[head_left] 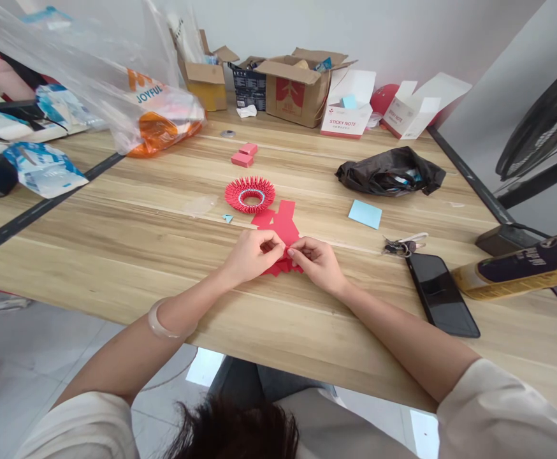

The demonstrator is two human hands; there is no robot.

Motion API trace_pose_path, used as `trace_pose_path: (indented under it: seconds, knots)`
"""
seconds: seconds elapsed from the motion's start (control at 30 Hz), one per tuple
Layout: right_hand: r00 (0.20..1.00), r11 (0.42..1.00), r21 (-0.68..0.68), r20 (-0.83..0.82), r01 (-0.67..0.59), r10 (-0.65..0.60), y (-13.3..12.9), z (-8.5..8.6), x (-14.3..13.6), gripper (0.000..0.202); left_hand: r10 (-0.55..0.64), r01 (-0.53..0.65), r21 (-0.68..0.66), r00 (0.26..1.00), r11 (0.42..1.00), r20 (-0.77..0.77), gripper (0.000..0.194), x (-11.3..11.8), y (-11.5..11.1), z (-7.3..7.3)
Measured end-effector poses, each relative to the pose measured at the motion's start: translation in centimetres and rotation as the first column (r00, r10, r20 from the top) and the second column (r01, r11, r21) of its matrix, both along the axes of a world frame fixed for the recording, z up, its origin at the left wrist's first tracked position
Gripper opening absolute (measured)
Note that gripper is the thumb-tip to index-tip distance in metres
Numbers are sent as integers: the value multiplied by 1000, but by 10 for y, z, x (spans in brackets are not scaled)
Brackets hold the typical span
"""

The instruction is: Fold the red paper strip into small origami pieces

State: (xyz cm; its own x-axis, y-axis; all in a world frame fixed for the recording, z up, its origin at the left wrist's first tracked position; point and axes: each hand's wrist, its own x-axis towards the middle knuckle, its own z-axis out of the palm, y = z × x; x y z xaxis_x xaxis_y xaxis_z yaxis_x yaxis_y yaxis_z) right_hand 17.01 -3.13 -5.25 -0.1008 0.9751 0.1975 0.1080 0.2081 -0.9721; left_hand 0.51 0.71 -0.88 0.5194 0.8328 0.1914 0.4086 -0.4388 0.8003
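Both hands meet over a spread of loose red paper pieces [284, 223] on the wooden table. My left hand [255, 255] is closed in a pinch on a small piece of red paper [287, 251]. From the other side, my right hand [317, 260] pinches the same piece between thumb and forefinger. Fingertips cover most of it, so its folds cannot be made out. Just beyond the hands lies a ring of folded red paper [250, 194] with spiky points and a pale blue inner edge. A small folded blue paper piece [227, 218] sits beside it.
Two red paper stacks [244, 155] lie farther back. To the right are a blue sticky-note pad [365, 214], a black plastic bag [390, 172], keys [399, 247], a phone [441, 294] and a yellow can [522, 264]. Cardboard boxes [297, 89] line the wall; a plastic bag [159, 118] stands left.
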Motion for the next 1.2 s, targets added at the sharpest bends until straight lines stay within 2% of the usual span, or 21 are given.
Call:
trace_pose_path:
  seconds: [0.4, 0.83, 1.2]
  knots:
    - [997, 997, 17, -7, 73, -73, 1, -2, 0, 23, -32, 32, -22, 999, 999, -13, 16, 0, -1, 3]
    - [999, 999, -1, -6, 43, -43, 1, -1, 0, 21, -36, 36, 7, 997, 999, -71, 16, 0, -2, 5]
    - [999, 999, -6, -6, 47, -47, 0, 1, -1, 21, -101, 98, -27, 987, 995, -122, 17, -2, -4, 6]
